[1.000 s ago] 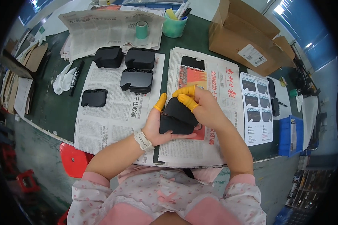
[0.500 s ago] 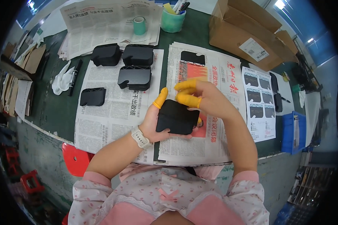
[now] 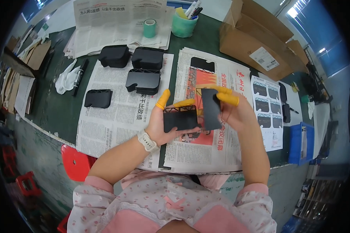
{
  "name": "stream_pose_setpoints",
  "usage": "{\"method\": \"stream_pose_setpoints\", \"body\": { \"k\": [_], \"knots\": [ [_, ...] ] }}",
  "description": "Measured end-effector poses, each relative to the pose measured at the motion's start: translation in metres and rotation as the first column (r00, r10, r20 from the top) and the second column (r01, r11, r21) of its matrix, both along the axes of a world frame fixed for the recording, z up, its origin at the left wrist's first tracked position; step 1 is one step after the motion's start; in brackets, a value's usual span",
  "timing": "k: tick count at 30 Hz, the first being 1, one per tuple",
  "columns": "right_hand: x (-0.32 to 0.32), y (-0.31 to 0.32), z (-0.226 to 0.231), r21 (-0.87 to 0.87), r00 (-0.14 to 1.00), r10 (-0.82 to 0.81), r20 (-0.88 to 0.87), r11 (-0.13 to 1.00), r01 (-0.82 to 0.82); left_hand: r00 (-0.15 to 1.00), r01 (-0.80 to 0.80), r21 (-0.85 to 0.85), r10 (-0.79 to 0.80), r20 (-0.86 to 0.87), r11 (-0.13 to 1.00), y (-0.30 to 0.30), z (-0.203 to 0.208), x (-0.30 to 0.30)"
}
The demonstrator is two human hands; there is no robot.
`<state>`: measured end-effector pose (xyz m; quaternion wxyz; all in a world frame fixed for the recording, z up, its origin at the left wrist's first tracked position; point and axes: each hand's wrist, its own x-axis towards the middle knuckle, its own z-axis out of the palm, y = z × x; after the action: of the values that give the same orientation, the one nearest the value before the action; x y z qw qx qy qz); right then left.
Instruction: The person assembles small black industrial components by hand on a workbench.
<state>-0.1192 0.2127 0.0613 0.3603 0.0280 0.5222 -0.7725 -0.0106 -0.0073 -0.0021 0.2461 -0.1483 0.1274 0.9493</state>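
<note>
My left hand [image 3: 158, 121], with yellow finger cots on some fingers and a white watch [image 3: 147, 141] at the wrist, grips a thin black plate [image 3: 180, 119] with a lattice strip along its far edge. To its right, my right hand [image 3: 237, 110], also in yellow finger cots, pinches a second black plate [image 3: 211, 111] by its right side, tilted upright. A gap separates the two plates. Ahead of them, a single black plate [image 3: 202, 65] lies on the right newspaper [image 3: 190, 155].
Black plate stacks [image 3: 114, 56] stand on the left newspaper [image 3: 101, 128]. Beyond are a green tape roll [image 3: 149, 28] and a green pen cup [image 3: 184, 25]. A cardboard box [image 3: 252, 42], a printed picture sheet [image 3: 274, 134] and a blue bin [image 3: 301, 143] are at right.
The black plates held together over my left palm are now apart. My right hand has moved right with one; the other stays in my left hand.
</note>
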Motion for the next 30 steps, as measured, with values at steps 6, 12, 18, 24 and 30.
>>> {"method": "stream_pose_setpoints", "body": {
  "k": [6, 12, 18, 24, 30],
  "knots": [
    [0.049, -0.003, -0.029, 0.006, 0.974, -0.113, 0.195, 0.993, 0.114, 0.959, -0.237, -0.089, 0.248, 0.14, 0.967, -0.005, -0.006, -0.008],
    [0.088, -0.032, -0.036, -0.074, 0.936, -0.266, 0.232, 0.954, 0.29, 0.931, -0.317, -0.045, 0.32, 0.176, 0.947, -0.005, 0.005, -0.005],
    [0.102, -0.042, -0.039, -0.023, 0.962, -0.198, 0.189, 0.978, 0.206, 0.96, -0.275, -0.006, 0.275, 0.048, 0.961, -0.012, -0.002, -0.006],
    [0.101, -0.042, -0.053, -0.045, 0.964, -0.202, 0.17, 0.976, 0.213, 0.974, -0.19, 0.089, 0.199, -0.105, 0.978, -0.015, 0.006, -0.006],
    [0.103, -0.048, -0.056, -0.052, 0.977, -0.213, 0.029, 0.975, 0.214, 0.973, -0.173, 0.163, 0.194, -0.124, 0.971, -0.021, 0.002, -0.01]
  ]
}}
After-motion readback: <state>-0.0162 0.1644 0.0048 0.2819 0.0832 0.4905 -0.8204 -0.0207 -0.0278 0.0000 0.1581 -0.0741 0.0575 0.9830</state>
